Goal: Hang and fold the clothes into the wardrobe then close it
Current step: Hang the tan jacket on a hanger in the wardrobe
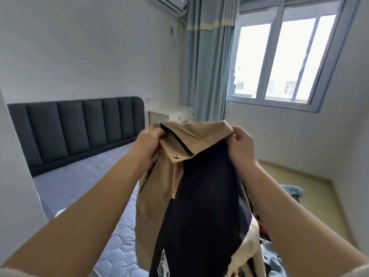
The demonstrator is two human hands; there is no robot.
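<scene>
A tan jacket [157,188] with a dark navy lining hangs in front of me, held up over the bed. My left hand [148,142] grips the left side of its collar, near a black zip and a metal snap. My right hand [242,141] pinches the right side of the collar. The navy inside of the jacket faces me, and a white label shows near its lower edge. The wardrobe is out of view.
The bed's grey-blue mattress [83,180] and dark padded headboard [75,128] lie to the left. A heap of other clothes [279,254] sits at the lower right. A pale nightstand [175,114], blue curtain [207,60] and window [279,56] stand behind.
</scene>
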